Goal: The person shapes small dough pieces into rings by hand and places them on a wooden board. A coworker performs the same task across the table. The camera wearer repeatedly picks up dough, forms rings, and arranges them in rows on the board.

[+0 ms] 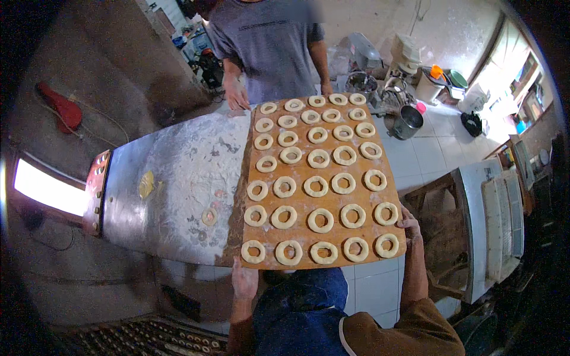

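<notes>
A wooden board (300, 203) carries several rows of raw dough rings (320, 220). At its near left corner, my left hand (244, 280), dusted with flour, grips the board; its fingers are partly hidden beneath. My right hand (409, 225) is closed round the right edge near the front, fingers curled over the rim. The board's left side overlaps a floured metal table (133, 196). Across from me stands a person in a grey shirt (267, 53). One of their hands (326, 89) is at the far edge of the board, the other (236, 97) by the far left corner.
On the table lie loose flour (196, 160), a yellowish dough scrap (146, 184) and one ring (209, 216). To the right are a white-topped stand (475, 225) and a metal pot (408, 121). Trays of small rings (154, 338) sit at lower left.
</notes>
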The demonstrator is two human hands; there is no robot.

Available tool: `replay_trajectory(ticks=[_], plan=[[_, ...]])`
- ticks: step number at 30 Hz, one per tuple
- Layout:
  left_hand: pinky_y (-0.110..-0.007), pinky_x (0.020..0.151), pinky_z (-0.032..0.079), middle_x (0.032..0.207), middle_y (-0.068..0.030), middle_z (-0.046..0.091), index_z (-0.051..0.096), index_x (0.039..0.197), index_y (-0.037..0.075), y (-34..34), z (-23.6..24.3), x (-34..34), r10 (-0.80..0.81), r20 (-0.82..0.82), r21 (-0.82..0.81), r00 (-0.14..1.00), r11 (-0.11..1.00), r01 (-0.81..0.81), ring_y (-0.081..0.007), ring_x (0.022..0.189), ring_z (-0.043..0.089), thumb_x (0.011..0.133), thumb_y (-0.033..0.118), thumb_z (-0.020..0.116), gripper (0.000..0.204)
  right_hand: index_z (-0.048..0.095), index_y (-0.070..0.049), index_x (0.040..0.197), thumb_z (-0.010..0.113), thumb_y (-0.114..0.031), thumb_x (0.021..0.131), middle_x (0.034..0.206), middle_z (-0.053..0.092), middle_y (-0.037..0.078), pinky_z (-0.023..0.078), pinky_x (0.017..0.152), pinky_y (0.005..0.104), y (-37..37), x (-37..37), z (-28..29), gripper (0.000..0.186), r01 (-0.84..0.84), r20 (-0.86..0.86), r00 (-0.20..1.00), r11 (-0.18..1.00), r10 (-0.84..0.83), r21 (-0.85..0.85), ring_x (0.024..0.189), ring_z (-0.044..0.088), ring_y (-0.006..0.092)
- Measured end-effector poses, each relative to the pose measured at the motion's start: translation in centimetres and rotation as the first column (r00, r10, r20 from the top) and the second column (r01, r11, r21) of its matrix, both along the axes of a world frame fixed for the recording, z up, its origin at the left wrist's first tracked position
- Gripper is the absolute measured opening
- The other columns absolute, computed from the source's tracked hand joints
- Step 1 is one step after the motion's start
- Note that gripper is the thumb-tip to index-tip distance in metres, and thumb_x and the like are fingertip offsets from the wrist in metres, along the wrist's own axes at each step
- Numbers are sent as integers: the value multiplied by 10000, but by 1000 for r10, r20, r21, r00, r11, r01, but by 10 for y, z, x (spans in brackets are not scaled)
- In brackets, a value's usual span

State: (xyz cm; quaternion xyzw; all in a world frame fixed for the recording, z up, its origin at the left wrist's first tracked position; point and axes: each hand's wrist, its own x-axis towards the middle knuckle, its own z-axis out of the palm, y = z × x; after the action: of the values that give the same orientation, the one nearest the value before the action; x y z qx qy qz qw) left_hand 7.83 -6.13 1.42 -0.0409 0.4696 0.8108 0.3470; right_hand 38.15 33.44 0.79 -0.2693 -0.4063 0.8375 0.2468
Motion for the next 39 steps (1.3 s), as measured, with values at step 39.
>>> replay_trajectory(ticks=[39], plan=[[-433, 951, 433, 1125, -106, 603, 572, 1140, -9, -643, 86, 54, 961, -273, 37, 37, 49, -998, -235, 1059, 571, 910, 304, 565, 388, 523, -14, 1291, 740, -138, 578, 1286, 563, 99, 368, 1047, 377, -717, -557, 255, 755, -738, -127, 268, 289, 955, 610, 1216, 502, 246]])
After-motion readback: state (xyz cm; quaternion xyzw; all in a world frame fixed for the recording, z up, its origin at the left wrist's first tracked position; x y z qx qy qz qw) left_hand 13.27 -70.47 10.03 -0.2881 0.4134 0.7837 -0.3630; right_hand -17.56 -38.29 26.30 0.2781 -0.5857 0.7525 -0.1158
